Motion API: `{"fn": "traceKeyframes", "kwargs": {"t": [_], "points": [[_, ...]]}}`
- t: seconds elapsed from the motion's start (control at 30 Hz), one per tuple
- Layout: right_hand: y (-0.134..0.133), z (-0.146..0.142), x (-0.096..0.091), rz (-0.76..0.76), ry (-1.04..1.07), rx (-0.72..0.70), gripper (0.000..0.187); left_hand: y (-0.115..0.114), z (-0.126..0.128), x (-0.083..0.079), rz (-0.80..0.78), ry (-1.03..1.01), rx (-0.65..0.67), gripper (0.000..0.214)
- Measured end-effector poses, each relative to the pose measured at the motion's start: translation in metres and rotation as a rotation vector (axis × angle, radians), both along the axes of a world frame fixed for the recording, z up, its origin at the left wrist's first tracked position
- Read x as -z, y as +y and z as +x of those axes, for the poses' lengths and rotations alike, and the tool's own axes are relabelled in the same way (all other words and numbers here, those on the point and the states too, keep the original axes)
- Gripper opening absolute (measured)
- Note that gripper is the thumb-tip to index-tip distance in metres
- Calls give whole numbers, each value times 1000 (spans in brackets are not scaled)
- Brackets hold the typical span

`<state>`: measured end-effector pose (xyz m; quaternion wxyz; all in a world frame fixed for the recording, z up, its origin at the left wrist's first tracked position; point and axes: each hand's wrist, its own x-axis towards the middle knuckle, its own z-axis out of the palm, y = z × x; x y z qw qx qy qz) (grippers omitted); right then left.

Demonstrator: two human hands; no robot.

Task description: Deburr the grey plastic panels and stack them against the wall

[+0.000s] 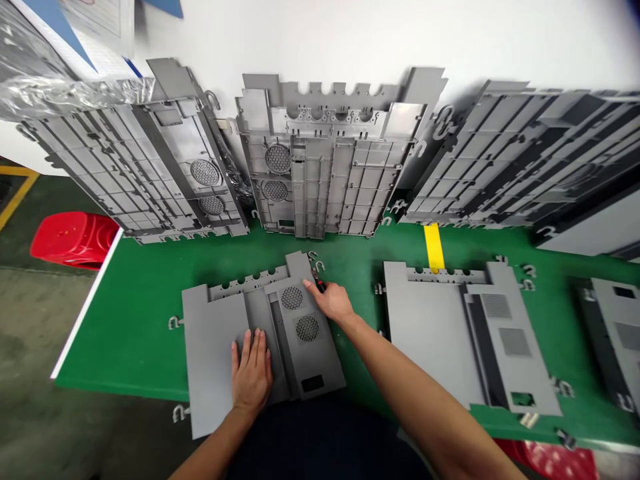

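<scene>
Head view | left hand [251,373] open, pressed flat on near grey panel [215,347] | right hand [333,301] pinches small dark item [321,287] at panel's far-right corner | I'd keep palm pressure firm so nothing slides on green surface [135,320]

My left hand [251,373] lies flat, palm down, fingers together and pointing away from me, with the wrist straight and the bare forearm rising from the lower edge. My right hand [333,301] reaches farther forward, its arm stretched diagonally from the lower right. Its fingers bend leftward, and I can't tell their grip.
</scene>
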<state>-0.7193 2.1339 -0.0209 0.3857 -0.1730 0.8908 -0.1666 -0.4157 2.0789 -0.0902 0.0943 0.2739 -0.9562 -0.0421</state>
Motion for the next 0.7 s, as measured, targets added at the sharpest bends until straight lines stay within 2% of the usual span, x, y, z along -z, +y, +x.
{"fn": "traceKeyframes", "kwargs": {"t": [0.07,0.23,0.7], "points": [[2,1,-2,11,-1,10,89,0,1,1,6,0,-5,76],[1,4,0,15,12,3,66,0,1,1,32,6,-13,74],[-2,6,11,45,116,42,91,1,-2,0,81,-22,-34,61]]}}
